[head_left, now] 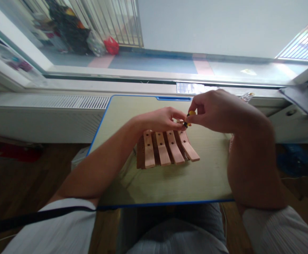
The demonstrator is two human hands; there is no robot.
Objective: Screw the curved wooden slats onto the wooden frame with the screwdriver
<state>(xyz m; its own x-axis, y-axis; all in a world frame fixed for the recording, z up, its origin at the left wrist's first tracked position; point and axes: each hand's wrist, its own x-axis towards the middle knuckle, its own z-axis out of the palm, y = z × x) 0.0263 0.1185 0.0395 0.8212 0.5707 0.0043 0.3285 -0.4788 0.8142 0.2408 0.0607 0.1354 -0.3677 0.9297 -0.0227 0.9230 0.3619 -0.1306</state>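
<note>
A small yellow-and-black tool handle (190, 115), looking like a stubby screwdriver, is pinched by my right hand (212, 111). My left hand (163, 119) reaches over the back of a wooden piece; its thumb and forefinger close near the handle's black lower end, and whatever they hold is hidden. The wooden piece has several pale wooden strips (164, 153), each with dark round holes, side by side on a reddish-brown base (140, 153). The rightmost strip (191, 150) slants outward. Both hands meet above that strip's far end. The tool's tip cannot be seen.
Under the work is a small table (209, 176) with a blue edge. Beyond it stand a white radiator (50, 116) and a window sill with a printed packet (189, 87). A dark strap (40, 218) crosses my left sleeve.
</note>
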